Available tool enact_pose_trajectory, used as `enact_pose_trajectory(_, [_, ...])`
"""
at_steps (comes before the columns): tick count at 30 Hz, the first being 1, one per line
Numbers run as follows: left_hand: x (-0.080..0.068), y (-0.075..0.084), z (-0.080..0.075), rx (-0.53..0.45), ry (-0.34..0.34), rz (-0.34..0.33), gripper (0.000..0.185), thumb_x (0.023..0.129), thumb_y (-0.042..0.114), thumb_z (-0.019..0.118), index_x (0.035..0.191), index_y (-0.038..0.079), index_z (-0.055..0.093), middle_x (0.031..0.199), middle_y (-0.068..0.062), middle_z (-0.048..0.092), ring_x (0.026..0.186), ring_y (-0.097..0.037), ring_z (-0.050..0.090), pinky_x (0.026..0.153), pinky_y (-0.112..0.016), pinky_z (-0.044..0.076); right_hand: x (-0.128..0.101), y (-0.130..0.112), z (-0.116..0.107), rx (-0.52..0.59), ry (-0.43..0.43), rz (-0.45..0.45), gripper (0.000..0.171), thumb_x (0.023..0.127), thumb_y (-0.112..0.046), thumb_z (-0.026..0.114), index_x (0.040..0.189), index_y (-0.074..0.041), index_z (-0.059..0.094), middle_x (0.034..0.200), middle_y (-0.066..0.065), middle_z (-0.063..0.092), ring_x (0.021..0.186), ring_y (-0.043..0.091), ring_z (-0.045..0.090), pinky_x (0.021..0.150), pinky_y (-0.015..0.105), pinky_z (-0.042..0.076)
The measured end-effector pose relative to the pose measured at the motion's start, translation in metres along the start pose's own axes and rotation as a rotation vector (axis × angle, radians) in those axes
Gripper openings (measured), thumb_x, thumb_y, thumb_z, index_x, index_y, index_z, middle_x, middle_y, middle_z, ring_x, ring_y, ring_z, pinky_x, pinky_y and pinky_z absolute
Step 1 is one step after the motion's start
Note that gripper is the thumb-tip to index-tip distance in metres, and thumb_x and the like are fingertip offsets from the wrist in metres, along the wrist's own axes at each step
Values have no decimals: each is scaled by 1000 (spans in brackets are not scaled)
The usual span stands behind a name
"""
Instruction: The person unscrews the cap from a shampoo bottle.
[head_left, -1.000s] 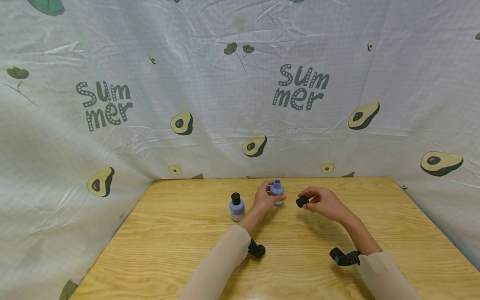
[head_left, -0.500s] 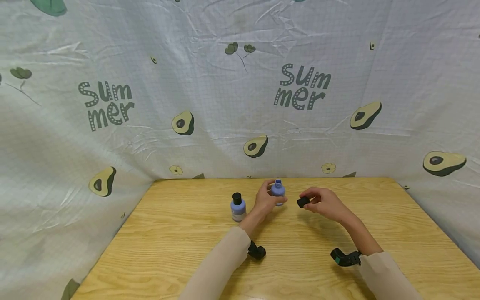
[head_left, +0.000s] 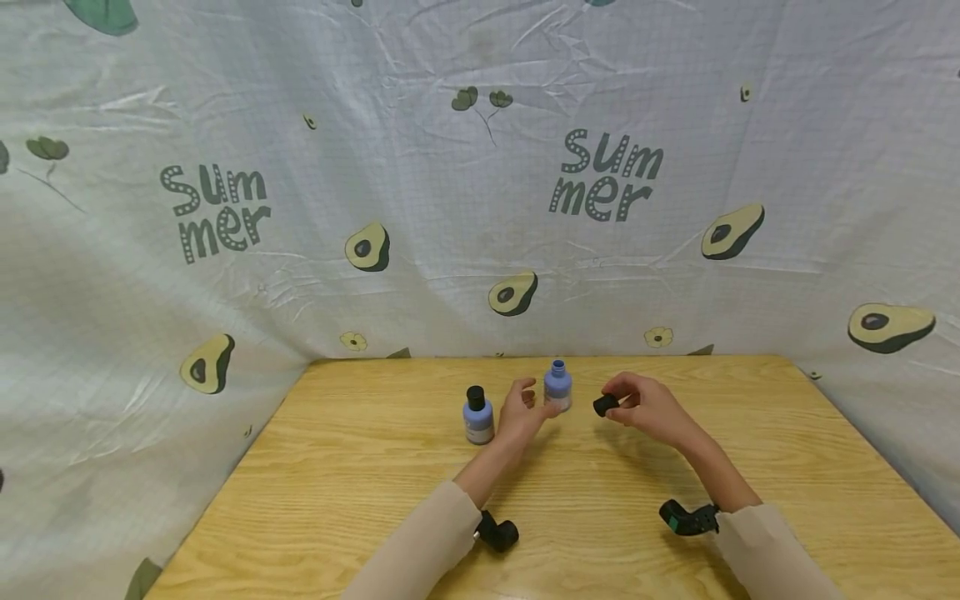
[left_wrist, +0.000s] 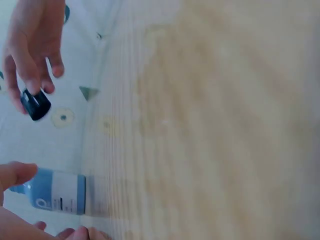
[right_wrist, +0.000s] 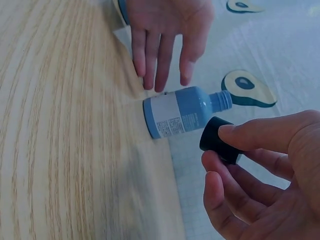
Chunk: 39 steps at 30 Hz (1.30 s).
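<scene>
Wooden tabletop (head_left: 337,492), pale and grained, backed by a white cloth (head_left: 420,208) printed with avocados and the word "Summer".

Furthest left, a capped blue bottle (head_left: 477,416), upright, black cap on, standing alone just beside the left hand.

Next, the left hand (head_left: 522,410), fingers straight and loose, holding nothing; fingertips (right_wrist: 152,75) close to the open blue bottle but apart from it, as seen from the right wrist. Beige sleeve (head_left: 420,546) on that arm, with a black wrist camera (head_left: 497,531) under it.

Centre, the open blue bottle (head_left: 557,387), upright on the tabletop near the far edge, neck bare, white label on its lower half. Standing free between the two hands, gripped by neither.

Right of it, a black cap (head_left: 603,405), pinched between thumb and fingertips of the right hand (head_left: 651,408). Fingers curled round the cap, cap held off the tabletop and clear of the bottle's neck, near it on the right. Same pinch plain in the right wrist view (right_wrist: 220,140).

Further right and nearer, a second black wrist camera (head_left: 686,517) with a green patch, against the right sleeve (head_left: 772,554).
</scene>
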<state>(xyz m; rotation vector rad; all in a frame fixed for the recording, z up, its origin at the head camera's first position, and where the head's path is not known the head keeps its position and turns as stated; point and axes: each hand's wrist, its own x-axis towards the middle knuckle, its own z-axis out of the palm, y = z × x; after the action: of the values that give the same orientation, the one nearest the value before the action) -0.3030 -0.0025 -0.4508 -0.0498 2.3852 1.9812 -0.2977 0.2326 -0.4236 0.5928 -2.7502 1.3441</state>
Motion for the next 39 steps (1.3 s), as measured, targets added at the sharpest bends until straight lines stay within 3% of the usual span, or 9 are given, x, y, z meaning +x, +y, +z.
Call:
enact_pose_trajectory(4, [-13,1,-5,0,-14,-11,68,91,16,77,151,9,47,154,-19,50,145,-37,46,113,-52,45,0,0,2,-18,12,-1,34,91,-8,76,122,3,66,110,20,72,84,17,68,69,27,55])
enact_pose_trajectory(11, [-41,6,-24,85,-92,67,60,93,21,77,146,9,53,153,-22,50,141,-45,47,111,-57,45,4,-2,6,-45,54,23,34,93,-12,75,124,1,67,111,20,72,87,20,69,71,30,54])
enact_pose_trajectory(16, [-58,9,-41,138,-111,102,54,93,25,77,142,13,57,148,-18,54,137,-42,50,107,-56,48,9,2,9,-61,64,14,34,93,-11,75,124,1,67,111,20,72,86,19,69,72,31,54])
enact_pose_trajectory(22, [-73,16,-59,180,-99,250,39,95,28,75,131,16,65,130,-9,67,126,-33,59,101,-49,49,12,7,8,-92,61,30,34,93,-8,74,125,1,67,110,21,72,85,21,70,70,32,53])
enact_pose_trajectory(26, [-75,22,-70,136,-42,374,27,95,28,76,119,17,71,113,-5,73,109,-23,67,92,-35,54,18,10,8,-141,57,46,36,92,-9,74,126,2,67,112,22,72,90,27,71,70,35,55])
enact_pose_trajectory(30, [-70,24,-84,48,55,443,20,94,24,78,112,16,73,102,-6,74,95,-15,69,82,-23,56,27,13,9,-177,47,60,37,92,-8,73,126,3,65,112,24,72,94,32,71,73,39,57])
enact_pose_trajectory(35, [-58,22,-103,-25,188,467,18,95,20,76,111,12,73,100,-9,72,90,-11,66,80,-21,55,37,17,9,-220,32,67,33,92,-5,73,124,3,66,111,23,72,96,34,70,81,46,58])
enact_pose_trajectory(39, [-47,16,-117,-18,266,428,22,95,22,77,114,12,72,108,-9,71,97,-16,66,84,-24,53,43,22,10,-245,15,59,33,91,-5,72,123,3,66,111,23,72,97,35,70,87,51,56])
